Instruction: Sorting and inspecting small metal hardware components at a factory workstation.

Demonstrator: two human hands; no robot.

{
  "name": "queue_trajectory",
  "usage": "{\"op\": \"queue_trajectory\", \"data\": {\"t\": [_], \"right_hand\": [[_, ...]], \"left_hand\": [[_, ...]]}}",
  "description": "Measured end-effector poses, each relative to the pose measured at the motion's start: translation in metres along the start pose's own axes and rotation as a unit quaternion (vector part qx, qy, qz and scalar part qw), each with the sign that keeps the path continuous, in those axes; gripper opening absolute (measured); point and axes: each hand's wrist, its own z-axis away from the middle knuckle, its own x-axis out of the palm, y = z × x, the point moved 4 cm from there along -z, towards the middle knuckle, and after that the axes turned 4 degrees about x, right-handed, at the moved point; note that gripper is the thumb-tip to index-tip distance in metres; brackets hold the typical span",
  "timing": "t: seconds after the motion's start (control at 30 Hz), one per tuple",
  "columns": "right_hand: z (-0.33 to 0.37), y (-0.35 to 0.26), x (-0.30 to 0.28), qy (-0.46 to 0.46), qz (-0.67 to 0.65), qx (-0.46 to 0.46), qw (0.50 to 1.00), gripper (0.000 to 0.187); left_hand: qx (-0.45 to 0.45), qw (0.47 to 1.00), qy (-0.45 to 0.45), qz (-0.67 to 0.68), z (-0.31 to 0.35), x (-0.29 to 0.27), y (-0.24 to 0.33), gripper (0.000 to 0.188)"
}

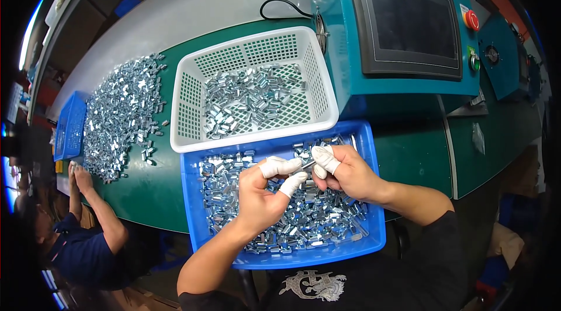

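Observation:
My left hand point(263, 194) and my right hand point(349, 172) meet over a blue tray point(327, 255), with white coverings on their thumbs and some fingertips. Between their pinched fingertips is a small silver metal pin point(307, 165), its ends partly hidden by the fingers. Below them, the tray holds many short, shiny metal pieces point(298, 226). Directly behind the tray, touching or overlapping its far edge, stands a white plastic basket point(254, 143) with more such metal pieces point(248, 98) scattered over its mesh bottom.
A large heap of metal pieces point(120, 118) covers the table's left, next to a small blue basket point(70, 127). A co-worker's hands point(79, 176) are at its near edge. At right stands a teal machine point(333, 36) with a dark screen point(412, 25) and red button point(471, 19).

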Motion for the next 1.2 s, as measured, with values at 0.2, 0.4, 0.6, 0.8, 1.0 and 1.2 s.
{"op": "queue_trajectory", "data": {"t": [0.2, 0.4, 0.6, 0.8, 1.0, 1.2], "right_hand": [[0.002, 0.002, 0.006, -0.045, -0.019, 0.07, 0.996, 0.046], [-0.003, 0.01, 0.005, -0.011, -0.127, 0.075, 0.989, 0.043], [-0.001, 0.009, 0.002, -0.036, -0.165, 0.079, 0.982, 0.04], [-0.001, 0.011, 0.007, -0.095, -0.213, 0.11, 0.966, 0.045], [0.002, 0.011, 0.011, -0.171, -0.212, 0.183, 0.945, 0.05], [0.001, 0.017, 0.012, -0.214, -0.225, 0.211, 0.927, 0.044]], "left_hand": [[0.217, 0.957, -0.04, -0.186, -0.006, 0.003, 0.021, 0.022], [0.19, 0.963, -0.015, -0.191, -0.013, 0.006, 0.033, 0.03], [0.057, 0.975, -0.025, -0.212, -0.006, -0.001, 0.022, 0.038], [0.199, 0.951, 0.016, -0.236, -0.002, 0.006, 0.035, 0.026], [0.197, 0.959, -0.014, -0.203, -0.006, 0.008, 0.045, 0.025], [0.177, 0.963, -0.024, -0.201, -0.007, 0.006, 0.045, 0.023]]}}
